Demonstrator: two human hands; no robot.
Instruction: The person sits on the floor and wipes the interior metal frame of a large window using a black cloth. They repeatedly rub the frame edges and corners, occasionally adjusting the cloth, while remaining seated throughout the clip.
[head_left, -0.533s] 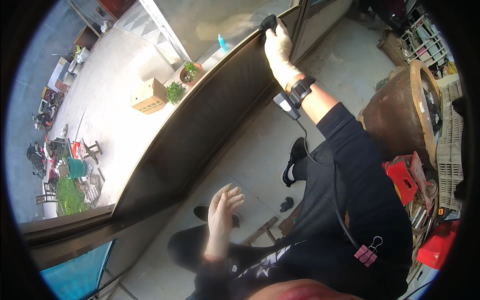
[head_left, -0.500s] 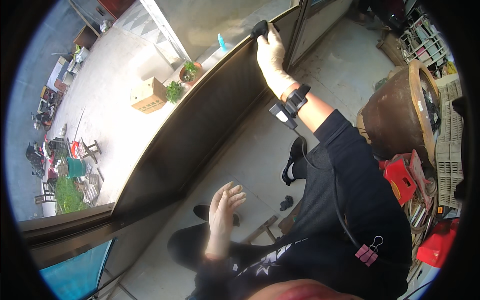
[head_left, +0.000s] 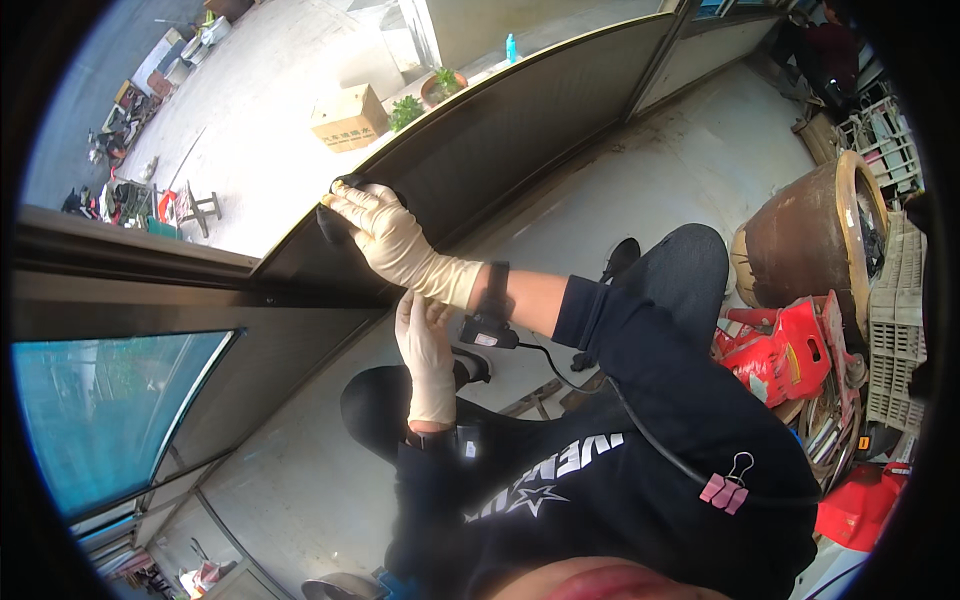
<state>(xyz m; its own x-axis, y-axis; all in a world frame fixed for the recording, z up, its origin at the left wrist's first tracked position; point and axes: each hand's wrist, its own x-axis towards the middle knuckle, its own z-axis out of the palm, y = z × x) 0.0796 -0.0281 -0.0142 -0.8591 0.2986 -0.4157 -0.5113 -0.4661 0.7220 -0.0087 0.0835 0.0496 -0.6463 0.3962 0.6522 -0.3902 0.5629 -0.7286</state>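
Observation:
My right hand (head_left: 398, 243), in a pale glove, presses a black cloth (head_left: 333, 226) onto the top ledge of the low dark panel (head_left: 545, 110) below the window. The cloth bunches under the fingers, with part hanging over my side of the ledge. A strap with a small cabled device (head_left: 490, 332) is on my right wrist. My left hand (head_left: 428, 365), gloved too, is raised just below the right wrist, fingers loosely stretched and nothing seen in it. The right glove's cuff is close to its fingertips and partly covers them.
Beyond the panel are a cardboard box (head_left: 349, 119), potted plants (head_left: 406, 112) and a blue bottle (head_left: 511, 48). At right stand a large brown jar (head_left: 795, 240), red packages (head_left: 775, 360) and plastic crates (head_left: 897, 330). A blue pane (head_left: 120, 400) is at left. Another person (head_left: 815, 55) is at the far right.
My right hand has slid the black cloth along the ledge, from the far right toward me and to the left. My left hand stays near its place, now close under the right wrist. The view has shifted left.

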